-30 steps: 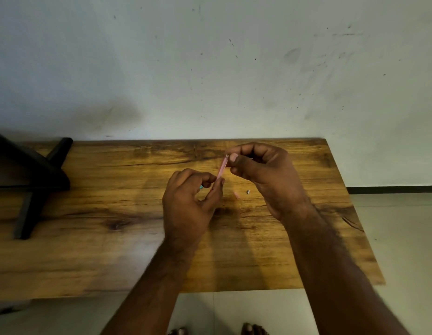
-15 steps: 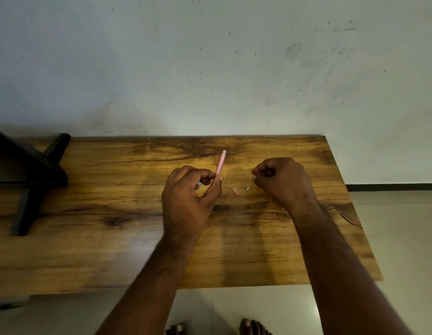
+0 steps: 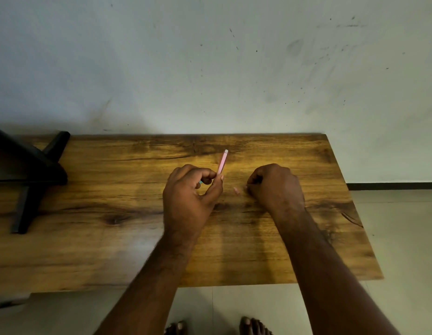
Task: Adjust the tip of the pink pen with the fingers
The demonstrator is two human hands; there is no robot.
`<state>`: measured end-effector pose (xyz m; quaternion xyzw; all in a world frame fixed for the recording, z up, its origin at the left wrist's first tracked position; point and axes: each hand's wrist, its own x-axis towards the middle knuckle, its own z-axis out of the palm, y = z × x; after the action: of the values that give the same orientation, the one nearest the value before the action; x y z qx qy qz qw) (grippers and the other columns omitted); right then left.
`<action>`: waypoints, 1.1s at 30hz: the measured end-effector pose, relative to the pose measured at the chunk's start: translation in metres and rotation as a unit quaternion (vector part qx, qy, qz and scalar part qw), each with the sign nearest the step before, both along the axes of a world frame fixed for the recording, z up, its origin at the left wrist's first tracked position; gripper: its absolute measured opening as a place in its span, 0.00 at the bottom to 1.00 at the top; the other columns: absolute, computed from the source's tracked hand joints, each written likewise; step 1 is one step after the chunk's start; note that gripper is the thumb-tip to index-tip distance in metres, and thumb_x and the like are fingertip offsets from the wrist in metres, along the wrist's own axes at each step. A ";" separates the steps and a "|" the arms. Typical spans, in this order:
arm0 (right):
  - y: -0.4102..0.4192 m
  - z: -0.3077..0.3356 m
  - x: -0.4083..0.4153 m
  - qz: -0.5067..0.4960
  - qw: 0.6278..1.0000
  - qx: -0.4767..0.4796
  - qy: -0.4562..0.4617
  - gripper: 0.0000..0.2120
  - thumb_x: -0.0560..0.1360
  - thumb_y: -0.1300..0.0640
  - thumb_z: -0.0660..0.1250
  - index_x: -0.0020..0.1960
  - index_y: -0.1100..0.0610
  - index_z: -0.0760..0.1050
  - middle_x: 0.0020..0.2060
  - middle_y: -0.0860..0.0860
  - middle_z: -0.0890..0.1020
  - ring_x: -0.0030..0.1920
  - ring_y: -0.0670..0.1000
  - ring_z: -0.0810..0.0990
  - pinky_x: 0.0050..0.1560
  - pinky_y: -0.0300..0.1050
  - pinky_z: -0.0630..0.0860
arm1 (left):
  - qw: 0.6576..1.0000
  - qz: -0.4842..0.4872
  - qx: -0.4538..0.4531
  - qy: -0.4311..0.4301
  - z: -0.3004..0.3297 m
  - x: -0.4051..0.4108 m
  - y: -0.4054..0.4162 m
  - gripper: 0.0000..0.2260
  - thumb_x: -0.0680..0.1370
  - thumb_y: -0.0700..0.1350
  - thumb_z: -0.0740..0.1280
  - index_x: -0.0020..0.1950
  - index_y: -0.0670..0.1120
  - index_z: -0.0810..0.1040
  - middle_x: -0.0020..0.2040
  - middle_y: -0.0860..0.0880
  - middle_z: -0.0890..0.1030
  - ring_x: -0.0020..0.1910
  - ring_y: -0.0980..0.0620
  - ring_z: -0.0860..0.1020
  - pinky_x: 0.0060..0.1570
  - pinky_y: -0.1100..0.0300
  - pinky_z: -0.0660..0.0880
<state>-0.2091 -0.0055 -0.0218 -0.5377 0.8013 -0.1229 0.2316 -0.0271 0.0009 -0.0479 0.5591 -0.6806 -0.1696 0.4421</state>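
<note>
I see the wooden table (image 3: 306,250) unchanged, but the right hand (image 3: 276,187) has come off the pen and dropped, fingers curled onto the tabletop beside a small pink piece (image 3: 236,190); whether it pinches anything, I cannot tell. The left hand (image 3: 189,198) alone now pinches the pink pen (image 3: 222,162), tilted up over the table's middle, so the pen looks taken apart.

Slim pink pen barrel (image 3: 222,163), tilted, white-tipped end up.

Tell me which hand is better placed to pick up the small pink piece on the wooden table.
Right hand, probably: its fingertips rest on the wooden table right beside the small pink piece. The left hand already grips the thin pink stick.
</note>
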 end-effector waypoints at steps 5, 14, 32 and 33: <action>-0.002 -0.006 0.000 -0.005 1.000 0.001 -0.021 0.03 0.76 0.55 0.74 0.44 0.49 0.84 0.44 0.47 0.87 0.44 0.49 0.84 0.38 0.40 0.76 | 1.000 -0.004 0.005 -0.008 0.001 0.000 0.000 0.05 0.76 0.46 0.76 0.48 0.46 0.86 0.44 0.53 0.84 0.45 0.53 0.78 0.41 0.57 0.76; -0.004 0.031 0.004 -0.076 0.772 -0.116 -0.620 0.05 0.77 0.64 0.73 0.52 0.60 0.82 0.42 0.52 0.85 0.46 0.50 0.86 0.49 0.43 0.82 | 1.000 -0.016 0.006 -0.003 0.001 -0.002 0.000 0.05 0.74 0.45 0.77 0.47 0.45 0.86 0.43 0.52 0.84 0.44 0.52 0.78 0.40 0.58 0.75; -0.003 0.031 0.003 -0.040 0.760 -0.092 -0.642 0.05 0.77 0.69 0.71 0.51 0.63 0.83 0.50 0.59 0.85 0.53 0.56 0.85 0.56 0.46 0.84 | 0.999 -0.029 -0.007 -0.018 0.000 -0.001 0.001 0.06 0.75 0.47 0.75 0.47 0.45 0.86 0.42 0.51 0.82 0.43 0.53 0.75 0.40 0.57 0.74; -0.003 0.031 0.003 -0.036 0.761 -0.094 -0.640 0.05 0.77 0.69 0.71 0.51 0.64 0.82 0.51 0.60 0.85 0.54 0.57 0.85 0.56 0.46 0.84 | 0.999 -0.030 -0.007 -0.019 0.000 -0.001 0.001 0.06 0.74 0.47 0.76 0.47 0.46 0.86 0.42 0.51 0.82 0.43 0.53 0.75 0.40 0.56 0.74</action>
<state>-0.2058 -0.0085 0.0096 -0.3235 0.4699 -0.5218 0.6343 -0.0283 0.0020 -0.0479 0.5385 -0.7062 -0.1672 0.4282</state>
